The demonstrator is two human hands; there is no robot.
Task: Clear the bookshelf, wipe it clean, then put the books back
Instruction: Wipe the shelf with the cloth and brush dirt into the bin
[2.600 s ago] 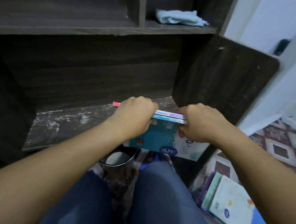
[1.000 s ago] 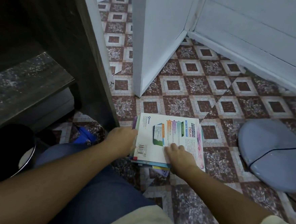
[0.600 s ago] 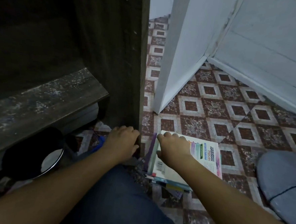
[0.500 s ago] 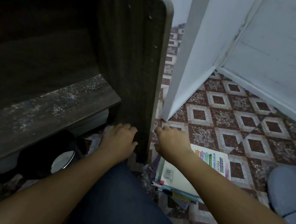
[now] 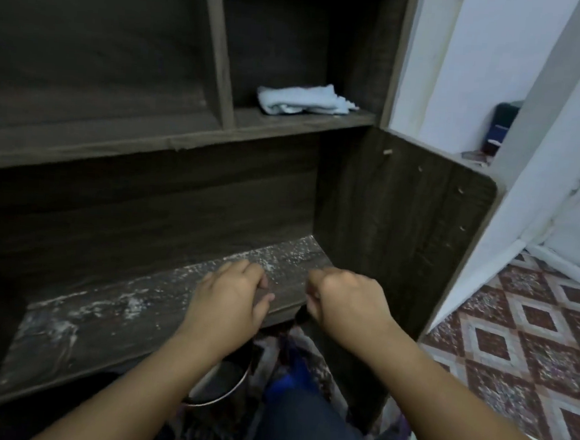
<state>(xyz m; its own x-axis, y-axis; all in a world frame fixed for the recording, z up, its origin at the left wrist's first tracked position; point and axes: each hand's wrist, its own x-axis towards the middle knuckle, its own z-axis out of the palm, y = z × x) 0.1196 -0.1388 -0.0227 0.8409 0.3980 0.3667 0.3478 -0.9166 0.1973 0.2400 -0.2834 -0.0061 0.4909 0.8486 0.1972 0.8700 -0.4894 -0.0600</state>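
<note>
The dark wood bookshelf (image 5: 401, 227) fills the left and centre of the view, its right side panel standing just beside a white wall (image 5: 481, 61). Its lower shelf board (image 5: 120, 318) is streaked and speckled with pale dust, thickest along the back and at the left end. Both hands are at the right end of this board. The left hand (image 5: 229, 301) is over the board near its front edge, palm down, fingers loosely bent, thumb out to the side, with nothing in it; I cannot tell whether the fingertips touch the wood. The right hand (image 5: 344, 302) is just beside it at the front corner of the board, fingers curled into a fist with nothing visibly held.

On the shelf above, right of an upright divider (image 5: 219, 53), a crumpled light blue cloth (image 5: 304, 99) lies in the narrow right compartment.

Below the lower board a round metal bowl (image 5: 218, 385) sits on the floor, partly hidden by the left forearm. A blurred blue object (image 5: 293, 374) lies beside it, just ahead of a knee in dark jeans (image 5: 308, 427). At the bottom edge, right of the knee, a purple-edged corner of what looks like a book stack (image 5: 399, 430) shows. Maroon and cream patterned floor tiles (image 5: 521, 325) spread out to the right.
</note>
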